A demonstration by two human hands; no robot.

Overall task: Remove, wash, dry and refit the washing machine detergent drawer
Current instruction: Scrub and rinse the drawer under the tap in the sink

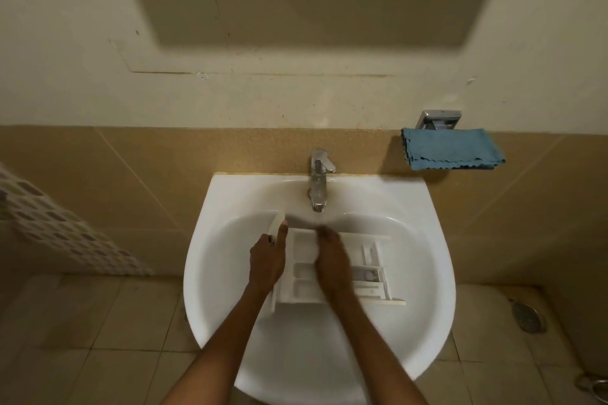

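The white detergent drawer lies across the bowl of the white sink, compartments facing up, its front panel to the left. My left hand grips the drawer's left end at the front panel. My right hand rests on the drawer's middle, fingers reaching into a compartment under the chrome tap. The picture is blurred, so whether water is running is hard to tell.
A folded blue cloth lies on a metal wall holder right of the tap. A patterned shower curtain hangs at the left. A floor drain sits on the tiled floor at the right.
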